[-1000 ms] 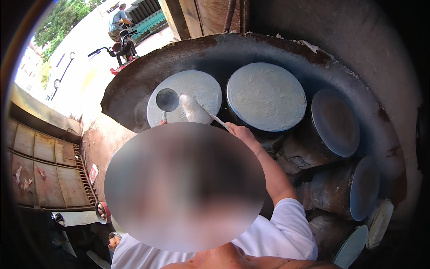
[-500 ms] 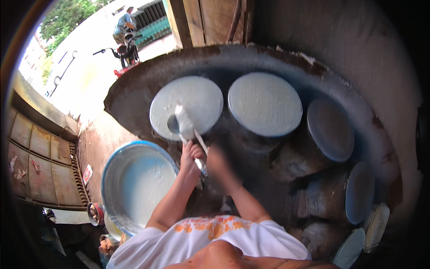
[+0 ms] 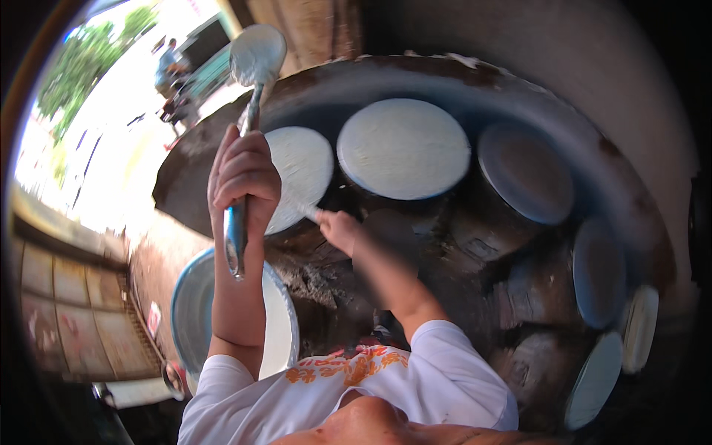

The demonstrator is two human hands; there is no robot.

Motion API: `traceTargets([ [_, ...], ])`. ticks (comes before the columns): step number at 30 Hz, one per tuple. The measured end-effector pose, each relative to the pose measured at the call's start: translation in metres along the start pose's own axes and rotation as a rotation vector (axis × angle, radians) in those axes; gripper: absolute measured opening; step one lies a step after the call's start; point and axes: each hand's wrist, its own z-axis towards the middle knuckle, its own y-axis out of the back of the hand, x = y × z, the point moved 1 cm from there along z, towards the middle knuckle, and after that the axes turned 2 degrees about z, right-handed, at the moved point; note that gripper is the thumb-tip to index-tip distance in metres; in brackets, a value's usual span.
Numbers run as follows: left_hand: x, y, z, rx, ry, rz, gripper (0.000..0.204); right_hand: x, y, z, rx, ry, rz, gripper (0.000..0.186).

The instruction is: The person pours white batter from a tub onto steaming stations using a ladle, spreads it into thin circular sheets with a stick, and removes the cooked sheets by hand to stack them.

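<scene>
My left hand (image 3: 246, 172) is raised, closed round the handle of a ladle (image 3: 257, 55) whose bowl is coated with white batter and points up. Behind it, partly hidden, lies the left round griddle (image 3: 302, 159), covered by a pale batter layer. My right hand (image 3: 343, 230) is closed on the thin pale handle of a tool (image 3: 305, 210) at that griddle's near right edge; its working end cannot be made out. To the right, another round griddle (image 3: 404, 148) carries a full, even pale layer. Below my left forearm stands a blue-rimmed tub (image 3: 176, 311) with white batter inside.
Further right sit two dark round griddles (image 3: 525, 174) (image 3: 599, 274) with bare-looking tops. Pale discs (image 3: 593, 382) lean at the lower right. A curved, crusted wall (image 3: 445, 70) rings the griddles. Outdoors at upper left a person (image 3: 169, 67) is near a motorbike.
My left hand has lifted the ladle up and away from the left griddle toward the upper left. My right hand has moved slightly up, still gripping its tool. The view has shifted a little.
</scene>
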Motion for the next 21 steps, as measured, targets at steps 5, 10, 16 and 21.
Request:
traceTargets([
  [5, 0.064, 0.023, 0.067, 0.038, 0.341, -0.196, 0.034, -0.012, 0.085, -0.191, 0.293, -0.126, 0.243, 0.038],
  [10, 0.147, 0.115, 0.174, 0.017, 0.625, -0.227, 0.031, -0.076, 0.289, -0.315, -0.677, -0.678, 0.479, 0.048],
  [16, 0.232, 0.323, 0.238, -0.312, 0.851, -0.204, 0.031, -0.179, 0.361, -0.321, -1.323, -0.612, 0.692, 0.044],
  [21, 0.242, 0.416, 0.268, -0.565, 0.934, -0.041, 0.022, -0.197, 0.353, -0.270, -1.378, -0.579, 0.751, 0.044],
])
